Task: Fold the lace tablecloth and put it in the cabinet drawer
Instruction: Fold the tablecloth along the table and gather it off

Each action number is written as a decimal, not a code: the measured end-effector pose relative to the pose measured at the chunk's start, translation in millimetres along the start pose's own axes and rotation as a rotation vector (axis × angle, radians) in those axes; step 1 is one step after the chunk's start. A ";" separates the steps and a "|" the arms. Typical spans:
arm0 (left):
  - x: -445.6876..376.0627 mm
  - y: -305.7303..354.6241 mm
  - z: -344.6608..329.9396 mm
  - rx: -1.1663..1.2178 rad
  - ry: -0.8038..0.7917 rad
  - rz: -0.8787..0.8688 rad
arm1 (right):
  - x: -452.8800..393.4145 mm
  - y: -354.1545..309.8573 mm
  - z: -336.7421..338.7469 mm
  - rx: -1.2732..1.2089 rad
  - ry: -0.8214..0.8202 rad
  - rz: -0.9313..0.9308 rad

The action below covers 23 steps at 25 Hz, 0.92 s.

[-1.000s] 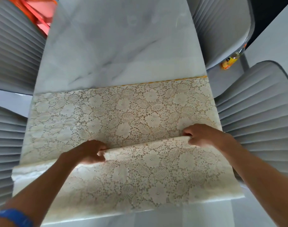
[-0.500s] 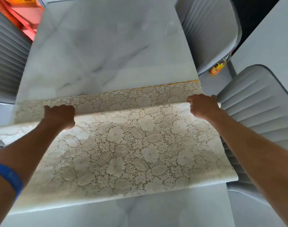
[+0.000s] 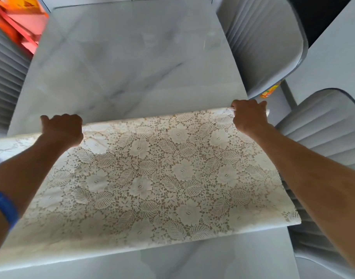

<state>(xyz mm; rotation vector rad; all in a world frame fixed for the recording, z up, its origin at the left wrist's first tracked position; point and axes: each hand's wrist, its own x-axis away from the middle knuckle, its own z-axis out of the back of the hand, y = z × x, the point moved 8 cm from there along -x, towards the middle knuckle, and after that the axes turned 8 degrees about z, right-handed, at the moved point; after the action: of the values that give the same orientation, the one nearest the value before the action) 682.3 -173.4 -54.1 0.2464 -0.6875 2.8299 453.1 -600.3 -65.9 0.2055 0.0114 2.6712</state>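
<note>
The cream lace tablecloth [image 3: 152, 178] with a flower and leaf pattern lies folded over on the white marble table [image 3: 132, 67]. It covers the near half of the table from side to side. My left hand [image 3: 61, 128] grips its far edge towards the left. My right hand [image 3: 249, 114] grips the same far edge at the right corner. The layer beneath is fully covered. No cabinet or drawer is in view.
Grey ribbed chairs stand close on both sides: two on the right [image 3: 263, 41] [image 3: 321, 133] and one on the left [image 3: 5, 77]. An orange bottle [image 3: 270, 91] lies on the floor between the right chairs. Something red and orange [image 3: 17, 23] sits at the far left.
Both hands carried the near edge of the cloth away from me, across the lower layer to its far edge. The strip of lower layer and its yellow hem are now covered.
</note>
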 end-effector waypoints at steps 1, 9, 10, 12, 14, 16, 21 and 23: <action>1.6 4.7 0.4 0.011 0.033 -0.001 | -0.2 -1.0 -0.4 -0.024 0.041 -0.020; 151.2 190.9 -6.1 0.397 -0.060 -0.430 | 141.3 -50.7 -80.3 -0.378 0.006 -0.125; 154.1 194.7 -5.5 0.390 -0.078 -0.399 | 155.8 -46.7 -90.9 -0.355 -0.001 -0.130; 145.2 195.1 4.2 0.326 -0.110 -0.349 | 172.2 -31.5 -100.8 -0.299 0.029 -0.131; 132.2 206.0 23.4 0.214 -0.090 -0.336 | 177.9 -23.4 -102.9 -0.248 0.053 -0.110; 125.2 238.3 51.5 0.200 0.005 -0.418 | 179.3 -24.0 -104.9 -0.237 0.071 -0.092; 112.2 343.0 96.0 0.460 -0.048 -0.598 | 180.5 -22.2 -104.6 -0.243 0.149 -0.077; 100.0 363.2 100.5 0.440 -0.055 -0.567 | 180.4 -21.3 -105.5 -0.236 0.166 -0.077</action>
<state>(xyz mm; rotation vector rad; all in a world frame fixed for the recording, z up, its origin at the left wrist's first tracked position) 506.6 -518.2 -101.5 0.5008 0.0219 2.3854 287.6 -498.1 -145.4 -0.0900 -0.2377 2.5772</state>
